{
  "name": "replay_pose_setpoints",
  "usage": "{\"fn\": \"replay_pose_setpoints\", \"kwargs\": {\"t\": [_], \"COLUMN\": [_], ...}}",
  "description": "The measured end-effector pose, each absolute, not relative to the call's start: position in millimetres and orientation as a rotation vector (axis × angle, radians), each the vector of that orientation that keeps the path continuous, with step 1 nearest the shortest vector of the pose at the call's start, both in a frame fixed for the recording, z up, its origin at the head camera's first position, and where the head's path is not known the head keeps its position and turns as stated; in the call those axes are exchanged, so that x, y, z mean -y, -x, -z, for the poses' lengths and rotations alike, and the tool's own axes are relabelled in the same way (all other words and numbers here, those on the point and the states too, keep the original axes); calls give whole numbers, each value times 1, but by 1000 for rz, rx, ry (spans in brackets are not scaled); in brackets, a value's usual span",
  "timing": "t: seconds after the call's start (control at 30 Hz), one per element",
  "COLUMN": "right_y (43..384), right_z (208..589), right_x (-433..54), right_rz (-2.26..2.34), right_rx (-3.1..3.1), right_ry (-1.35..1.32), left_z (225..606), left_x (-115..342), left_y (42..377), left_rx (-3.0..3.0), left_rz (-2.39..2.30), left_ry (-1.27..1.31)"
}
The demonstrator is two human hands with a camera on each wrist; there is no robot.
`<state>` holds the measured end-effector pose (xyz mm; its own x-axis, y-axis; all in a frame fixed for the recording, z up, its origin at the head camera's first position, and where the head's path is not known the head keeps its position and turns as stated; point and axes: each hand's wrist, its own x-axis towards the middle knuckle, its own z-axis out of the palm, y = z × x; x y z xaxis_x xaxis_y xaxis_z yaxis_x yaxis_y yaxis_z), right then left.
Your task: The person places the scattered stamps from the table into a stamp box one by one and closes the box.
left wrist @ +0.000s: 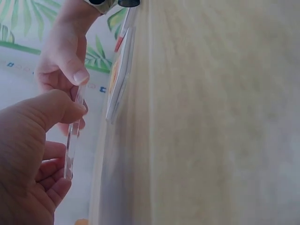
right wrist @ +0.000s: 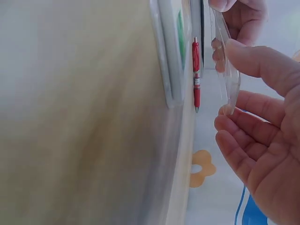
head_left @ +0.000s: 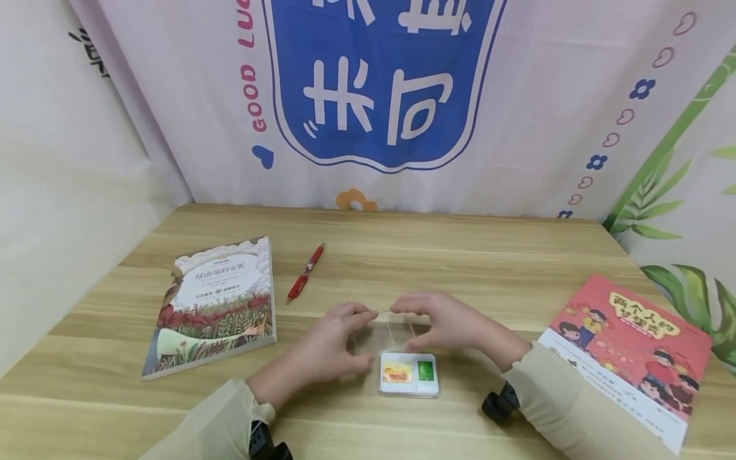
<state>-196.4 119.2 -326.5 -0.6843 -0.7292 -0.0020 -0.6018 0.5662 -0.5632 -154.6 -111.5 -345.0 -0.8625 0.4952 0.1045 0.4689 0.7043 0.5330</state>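
Between both hands, a thin clear plastic lid (head_left: 381,336) is held up off the table. My left hand (head_left: 329,343) pinches its left side with thumb and fingers. On the right side, my right hand (head_left: 447,324) grips it the same way. Seen edge-on in the left wrist view, the lid (left wrist: 71,149) has fingers of both hands on it. Just nearer to me lies a small flat white case (head_left: 409,388), bearing a yellow-orange picture (head_left: 397,372) and a green one (head_left: 425,370). Neither hand touches that case.
On the wooden table (head_left: 460,255), a book with a field picture (head_left: 218,313) lies at left and a red book (head_left: 632,351) at right, partly under the right sleeve. A red pen (head_left: 306,273) lies beyond the left hand. A printed curtain (head_left: 517,128) hangs behind.
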Motion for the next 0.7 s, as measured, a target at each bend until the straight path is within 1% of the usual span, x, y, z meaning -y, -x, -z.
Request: {"fn": "replay_pose_setpoints", "kwargs": {"t": [0.33,0.7], "right_y": [178,160], "right_z": [329,336], "right_x": [-132,-145], "right_rz": [847,920], "right_rx": [-2650,-2678], "right_ry": [1156,1129], "left_z": [342,341], "left_x": [105,98], "left_y": [148,144], "left_rx": [-2837,-2770], "left_rz": [-845,-835], "left_ry": [-906,-1015]}}
